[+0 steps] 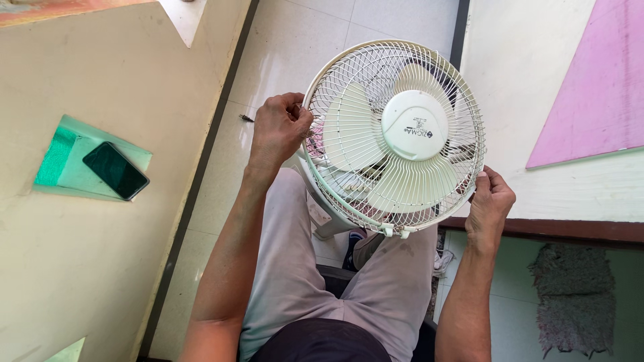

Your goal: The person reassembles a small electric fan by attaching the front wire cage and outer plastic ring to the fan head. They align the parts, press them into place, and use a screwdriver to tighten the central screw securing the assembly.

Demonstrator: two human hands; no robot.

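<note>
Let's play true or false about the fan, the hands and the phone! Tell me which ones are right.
1. Both hands grip the white fan's wire guard. True: the left hand and the right hand hold opposite edges.
2. The phone lies on the fan. False: it lies on a green sheet, away from the fan.
3. The fan rests over the person's lap. True.
4. The grey mat is under the phone. False: it lies on the floor at the right.

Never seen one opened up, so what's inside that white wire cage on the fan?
Inside the wire cage sit pale fan blades, showing through the wires. A round white centre cap on the cage front covers the hub, so the middle and the motor behind cannot be seen.
</note>
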